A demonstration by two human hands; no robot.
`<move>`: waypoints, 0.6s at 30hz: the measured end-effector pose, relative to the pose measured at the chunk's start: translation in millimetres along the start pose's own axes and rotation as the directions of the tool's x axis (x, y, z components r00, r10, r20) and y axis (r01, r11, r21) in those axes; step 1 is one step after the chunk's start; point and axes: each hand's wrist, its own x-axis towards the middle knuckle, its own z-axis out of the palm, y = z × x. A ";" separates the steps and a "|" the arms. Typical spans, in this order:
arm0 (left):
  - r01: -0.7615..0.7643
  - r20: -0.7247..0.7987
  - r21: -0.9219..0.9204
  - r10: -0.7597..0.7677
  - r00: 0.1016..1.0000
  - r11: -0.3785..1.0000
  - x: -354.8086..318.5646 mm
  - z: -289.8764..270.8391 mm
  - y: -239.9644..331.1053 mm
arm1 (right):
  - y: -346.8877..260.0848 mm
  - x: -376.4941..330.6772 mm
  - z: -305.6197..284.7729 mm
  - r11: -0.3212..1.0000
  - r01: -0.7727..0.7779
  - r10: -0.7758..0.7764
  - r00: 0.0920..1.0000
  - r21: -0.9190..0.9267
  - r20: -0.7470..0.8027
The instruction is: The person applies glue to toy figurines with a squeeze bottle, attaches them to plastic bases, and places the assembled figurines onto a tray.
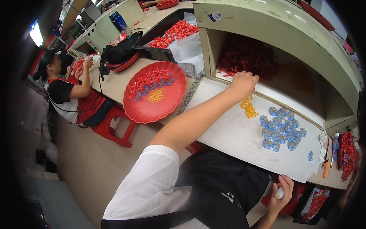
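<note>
My left hand (pixel 244 82) reaches over the front edge of a pale green cabinet (pixel 206 53). Its fingers are bent together beside a heap of small red pieces (pixel 248 57); what they pinch is hidden. Just below that hand lies a small pile of yellow pieces (pixel 249 107) on a white sheet (pixel 217 131). To the right, several clear blue flower-shaped pieces (pixel 280 128) are spread out, with a single blue flower piece (pixel 311 155) apart from them. Low at the sheet's front edge, my right hand (pixel 281 194) is wrapped round a white rounded object with a yellow spot (pixel 279 193).
On the left stands a red scalloped tray (pixel 175 103) with red and purple pieces. Behind it, a black bin (pixel 148 53) holds more red pieces. Another person (pixel 72 87) sits at the bench. An orange-handled tool (pixel 326 168) and a red-filled basket (pixel 347 156) lie at right.
</note>
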 end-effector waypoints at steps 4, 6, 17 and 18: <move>0.067 -0.024 -0.319 -0.078 0.997 0.945 -13.1 -25.2 -0.6 | -4.0 1.9 1.7 0.997 -0.061 0.062 0.998 0.053 -0.028; 0.201 0.134 -0.811 -0.160 0.978 0.549 -29.1 -35.8 5.1 | 1.3 -1.1 5.0 0.976 -0.160 0.166 0.986 0.146 -0.031; 0.644 0.611 -0.555 0.268 0.745 -0.527 -123.3 -52.5 99.2 | -12.5 5.8 -5.3 0.945 -0.125 0.108 0.992 0.303 0.073; 0.658 0.638 -0.529 0.260 0.725 -0.536 -126.4 -54.0 105.1 | -15.0 2.1 -5.2 0.921 -0.159 0.180 0.983 0.356 -0.027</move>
